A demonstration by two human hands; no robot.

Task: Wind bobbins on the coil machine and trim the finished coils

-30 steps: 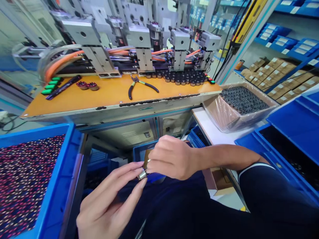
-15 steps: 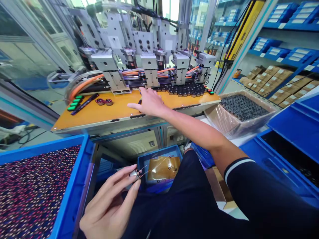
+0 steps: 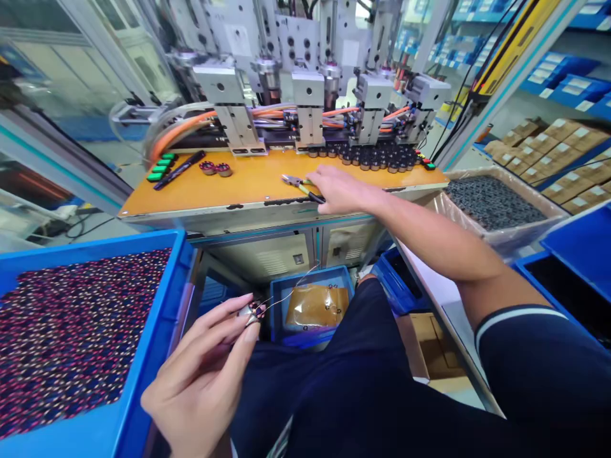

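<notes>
My left hand (image 3: 203, 375) pinches a small metal coil part (image 3: 248, 312) at its fingertips, low in the picture above my lap. A thin wire (image 3: 291, 289) trails from the part up to the right. My right hand (image 3: 338, 189) is stretched out over the orange bench top (image 3: 248, 181) and grips the handles of the pliers (image 3: 298, 184), whose jaws point left.
A winding machine (image 3: 305, 95) with a row of black spools (image 3: 377, 158) lines the bench's back. Two small wound parts (image 3: 216, 168) and a black pen (image 3: 179, 170) lie at the left. Blue bins (image 3: 86, 331) flank me; a small blue tray (image 3: 312, 305) sits below.
My right hand left the part held in my lap, reached up to the bench and closed on the pliers. My left hand kept the part and stayed low.
</notes>
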